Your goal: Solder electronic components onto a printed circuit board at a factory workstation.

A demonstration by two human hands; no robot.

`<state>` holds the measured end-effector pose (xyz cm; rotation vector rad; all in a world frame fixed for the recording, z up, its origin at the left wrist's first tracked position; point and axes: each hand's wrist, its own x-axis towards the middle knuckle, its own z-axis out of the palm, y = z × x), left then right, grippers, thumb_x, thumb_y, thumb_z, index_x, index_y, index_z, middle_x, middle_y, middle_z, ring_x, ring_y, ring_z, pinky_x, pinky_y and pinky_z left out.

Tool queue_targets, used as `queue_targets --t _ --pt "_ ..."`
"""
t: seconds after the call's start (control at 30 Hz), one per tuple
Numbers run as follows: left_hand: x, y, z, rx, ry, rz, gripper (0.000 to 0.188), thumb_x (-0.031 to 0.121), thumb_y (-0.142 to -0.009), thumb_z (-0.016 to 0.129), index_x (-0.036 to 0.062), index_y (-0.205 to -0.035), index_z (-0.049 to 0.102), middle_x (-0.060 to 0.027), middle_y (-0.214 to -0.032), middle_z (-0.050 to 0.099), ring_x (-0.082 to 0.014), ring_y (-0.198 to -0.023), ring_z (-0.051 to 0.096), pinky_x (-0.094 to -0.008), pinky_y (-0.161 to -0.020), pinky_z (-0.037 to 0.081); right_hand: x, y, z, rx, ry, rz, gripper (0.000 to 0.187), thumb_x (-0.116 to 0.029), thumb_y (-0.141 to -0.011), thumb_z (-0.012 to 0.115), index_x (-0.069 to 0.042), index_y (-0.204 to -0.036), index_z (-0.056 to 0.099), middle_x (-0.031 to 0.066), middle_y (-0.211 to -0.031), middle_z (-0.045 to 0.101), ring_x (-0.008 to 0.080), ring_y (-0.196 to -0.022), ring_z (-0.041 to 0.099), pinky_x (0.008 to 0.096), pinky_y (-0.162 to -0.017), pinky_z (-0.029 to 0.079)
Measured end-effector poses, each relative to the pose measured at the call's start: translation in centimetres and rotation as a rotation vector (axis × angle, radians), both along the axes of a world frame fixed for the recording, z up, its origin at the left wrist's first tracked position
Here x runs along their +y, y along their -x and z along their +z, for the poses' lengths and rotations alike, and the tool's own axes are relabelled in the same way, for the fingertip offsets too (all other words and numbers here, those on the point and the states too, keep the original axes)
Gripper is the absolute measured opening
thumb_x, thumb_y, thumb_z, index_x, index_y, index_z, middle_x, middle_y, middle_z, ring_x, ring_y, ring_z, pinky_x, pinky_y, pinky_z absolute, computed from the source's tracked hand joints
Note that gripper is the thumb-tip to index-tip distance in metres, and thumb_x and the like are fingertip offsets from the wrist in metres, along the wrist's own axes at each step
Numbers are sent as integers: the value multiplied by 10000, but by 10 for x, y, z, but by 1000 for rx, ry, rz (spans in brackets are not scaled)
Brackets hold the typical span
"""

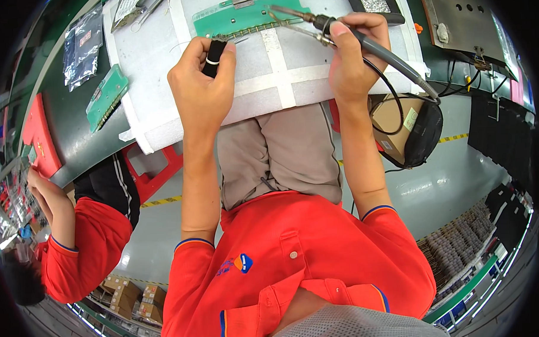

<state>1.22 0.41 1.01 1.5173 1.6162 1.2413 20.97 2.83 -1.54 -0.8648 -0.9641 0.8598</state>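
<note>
My right hand (357, 58) grips a soldering iron (375, 46) with a grey handle, its tip pointing left over a green circuit board (252, 16). A thin metal rod (303, 32) runs beside the iron's tip; whether it is fixed to the iron I cannot tell. My left hand (204, 84) pinches a short black piece with a white band (214, 58) between thumb and fingers. Its frayed grey end reaches the board's near left corner; I cannot make out its exact kind. Gold-coloured pins line the board's near edge, and a metal clip sits at its far edge.
White padding with tape strips (281, 88) covers the work surface. On the left lie another green board (108, 97), clear plastic bags (84, 50) and a red tray (41, 138). A metal box (463, 22) stands right. A co-worker in red (94, 246) sits left. Cables hang beside a carton (399, 128).
</note>
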Motion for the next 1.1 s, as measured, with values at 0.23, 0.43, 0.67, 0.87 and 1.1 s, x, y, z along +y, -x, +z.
queue_targets --t 0.23,0.43,0.67,0.87,1.1 --pt "2 -3 0 79 34 21 163 110 -810 668 -23 -759 588 -69 -608 602 -112 -512 490 -279 -500 390 -2 -3 -1 -24 -93 16 118 48 -736 559 -6 -809 485 70 -656 507 100 -594 437 224 -578 361" --pt "3 -3 0 107 45 24 158 111 -806 669 -21 -756 598 -70 -596 600 -123 -493 496 -284 -493 396 0 1 2 -70 -96 10 119 58 -748 560 -10 -800 478 50 -628 489 87 -574 410 220 -564 335" --pt "3 -2 -3 92 18 17 154 110 -804 669 -23 -759 607 -71 -599 608 -118 -496 505 -281 -495 401 0 0 2 -100 -100 36 127 68 -762 562 -12 -802 473 46 -633 497 85 -581 407 229 -577 339" --pt "3 -3 -1 103 31 22 155 113 -804 669 -23 -757 608 -69 -588 599 -116 -497 501 -280 -495 401 -2 1 4 -102 -98 44 121 61 -766 558 -14 -804 471 41 -625 484 87 -583 409 229 -576 340" --pt "3 -3 -3 111 32 25 156 114 -804 669 -21 -757 608 -69 -582 591 -115 -496 496 -278 -493 395 0 -1 3 -65 -122 28 116 44 -775 568 -14 -815 476 44 -640 492 84 -582 420 222 -569 346"
